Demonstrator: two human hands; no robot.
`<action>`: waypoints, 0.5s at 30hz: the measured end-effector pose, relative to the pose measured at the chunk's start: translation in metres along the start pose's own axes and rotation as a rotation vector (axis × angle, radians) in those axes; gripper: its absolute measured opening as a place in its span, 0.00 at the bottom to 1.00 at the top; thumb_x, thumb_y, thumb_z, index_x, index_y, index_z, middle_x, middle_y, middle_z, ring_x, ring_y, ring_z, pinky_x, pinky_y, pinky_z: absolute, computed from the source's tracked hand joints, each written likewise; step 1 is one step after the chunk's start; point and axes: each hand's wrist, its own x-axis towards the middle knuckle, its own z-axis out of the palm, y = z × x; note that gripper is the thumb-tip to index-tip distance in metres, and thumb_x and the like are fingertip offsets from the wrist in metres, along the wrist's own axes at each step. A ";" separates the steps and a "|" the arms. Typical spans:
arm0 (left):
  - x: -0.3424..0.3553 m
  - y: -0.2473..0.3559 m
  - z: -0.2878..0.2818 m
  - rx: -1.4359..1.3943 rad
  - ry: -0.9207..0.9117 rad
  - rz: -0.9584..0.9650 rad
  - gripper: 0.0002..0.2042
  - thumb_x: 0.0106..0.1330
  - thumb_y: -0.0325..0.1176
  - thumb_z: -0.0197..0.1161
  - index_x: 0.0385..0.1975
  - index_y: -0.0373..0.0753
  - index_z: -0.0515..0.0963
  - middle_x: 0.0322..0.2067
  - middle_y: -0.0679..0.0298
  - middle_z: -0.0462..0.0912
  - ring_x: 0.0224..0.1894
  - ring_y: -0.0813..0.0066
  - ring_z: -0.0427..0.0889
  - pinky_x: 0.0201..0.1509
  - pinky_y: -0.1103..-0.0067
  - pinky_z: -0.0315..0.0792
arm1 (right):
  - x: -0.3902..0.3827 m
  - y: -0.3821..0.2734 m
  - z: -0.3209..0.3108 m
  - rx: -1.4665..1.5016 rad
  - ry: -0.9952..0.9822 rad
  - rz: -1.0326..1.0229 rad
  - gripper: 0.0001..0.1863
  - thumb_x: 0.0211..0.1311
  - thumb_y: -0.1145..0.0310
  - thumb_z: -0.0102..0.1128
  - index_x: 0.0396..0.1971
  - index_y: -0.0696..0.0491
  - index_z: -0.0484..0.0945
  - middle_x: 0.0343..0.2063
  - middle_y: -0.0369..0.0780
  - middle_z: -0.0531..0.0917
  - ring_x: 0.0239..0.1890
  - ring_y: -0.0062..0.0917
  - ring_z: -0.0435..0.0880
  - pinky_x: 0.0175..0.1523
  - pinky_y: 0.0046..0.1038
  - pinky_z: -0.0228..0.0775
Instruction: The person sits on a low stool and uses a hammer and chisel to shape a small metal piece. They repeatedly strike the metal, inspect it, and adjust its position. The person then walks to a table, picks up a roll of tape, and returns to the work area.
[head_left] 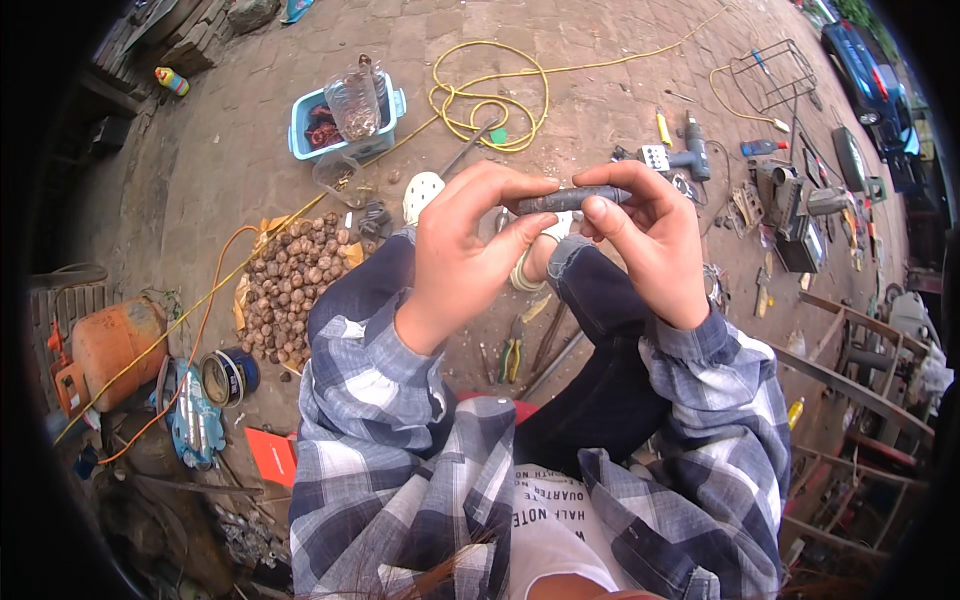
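Dark grey cylindrical metal rod (573, 198) pinched at both ends: left hand (462, 245) and right hand (650, 240) clamped on it, above pliers (513, 352). Could slip, roll away among clutter.

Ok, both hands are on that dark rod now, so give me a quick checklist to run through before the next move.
1. Left hand grips the dark rod: ok, fingers wrap its left end.
2. Right hand grips it: ok, thumb and fingers pinch the right end.
3. Rod level and clear of the knees: ok, held roughly horizontal above them.
4. Rod's surface condition: cannot tell, too small.
5. Pliers within reach: ok, on the ground between the legs.
6. Yellow cable clear of the hands: ok, coiled on the paving beyond.
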 end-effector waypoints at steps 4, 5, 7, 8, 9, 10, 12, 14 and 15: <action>-0.003 -0.004 0.003 -0.071 0.011 -0.085 0.12 0.52 0.19 0.65 0.37 0.34 0.79 0.32 0.61 0.80 0.34 0.74 0.79 0.38 0.80 0.73 | 0.003 0.003 0.002 0.007 0.015 0.037 0.11 0.61 0.73 0.58 0.42 0.61 0.74 0.30 0.37 0.80 0.30 0.14 0.79 0.35 0.17 0.71; -0.004 -0.006 0.004 -0.093 0.023 -0.095 0.12 0.52 0.19 0.65 0.38 0.34 0.79 0.32 0.61 0.80 0.34 0.75 0.79 0.39 0.81 0.73 | 0.003 0.003 0.002 0.002 0.014 0.043 0.11 0.61 0.73 0.58 0.42 0.61 0.75 0.30 0.37 0.80 0.31 0.15 0.79 0.36 0.17 0.71; -0.006 -0.007 0.005 -0.263 0.054 -0.225 0.12 0.54 0.20 0.65 0.39 0.33 0.78 0.35 0.62 0.80 0.36 0.77 0.79 0.40 0.82 0.73 | 0.002 0.003 0.003 -0.006 0.012 0.057 0.11 0.61 0.73 0.59 0.41 0.61 0.76 0.31 0.38 0.81 0.34 0.16 0.79 0.38 0.18 0.71; -0.006 -0.007 0.005 -0.346 0.069 -0.290 0.12 0.54 0.20 0.65 0.40 0.32 0.77 0.36 0.62 0.80 0.37 0.77 0.79 0.41 0.82 0.73 | 0.003 0.003 0.004 -0.119 0.018 -0.032 0.10 0.60 0.73 0.59 0.40 0.61 0.76 0.31 0.38 0.81 0.34 0.17 0.79 0.38 0.19 0.71; -0.006 -0.006 0.004 -0.377 0.057 -0.308 0.12 0.55 0.20 0.64 0.41 0.32 0.77 0.36 0.63 0.79 0.38 0.78 0.79 0.42 0.82 0.73 | 0.003 0.004 0.006 -0.233 0.023 -0.120 0.10 0.60 0.73 0.59 0.40 0.61 0.77 0.31 0.39 0.81 0.34 0.17 0.79 0.39 0.20 0.71; -0.005 -0.005 0.003 -0.413 0.044 -0.328 0.12 0.56 0.19 0.64 0.41 0.31 0.77 0.37 0.63 0.79 0.39 0.78 0.79 0.43 0.82 0.73 | 0.002 0.004 0.006 -0.349 0.031 -0.207 0.10 0.59 0.73 0.59 0.39 0.60 0.77 0.31 0.39 0.81 0.34 0.18 0.80 0.39 0.21 0.71; -0.004 -0.003 0.003 -0.472 0.031 -0.358 0.12 0.57 0.19 0.63 0.41 0.31 0.76 0.38 0.63 0.79 0.40 0.78 0.79 0.45 0.83 0.74 | 0.002 0.004 0.006 -0.392 0.053 -0.235 0.09 0.59 0.73 0.60 0.38 0.60 0.79 0.30 0.40 0.81 0.35 0.20 0.80 0.40 0.23 0.71; -0.004 -0.002 0.003 -0.516 0.034 -0.377 0.12 0.57 0.18 0.63 0.41 0.30 0.76 0.38 0.64 0.79 0.41 0.77 0.80 0.46 0.83 0.74 | 0.002 0.004 0.006 -0.418 0.055 -0.253 0.09 0.58 0.73 0.60 0.38 0.59 0.79 0.29 0.40 0.81 0.34 0.20 0.80 0.39 0.22 0.71; -0.004 -0.003 0.003 -0.510 0.030 -0.363 0.12 0.58 0.18 0.63 0.42 0.30 0.76 0.38 0.63 0.79 0.41 0.77 0.80 0.46 0.83 0.74 | 0.002 0.004 0.006 -0.429 0.057 -0.253 0.09 0.59 0.73 0.60 0.38 0.59 0.79 0.29 0.40 0.81 0.33 0.19 0.80 0.38 0.22 0.71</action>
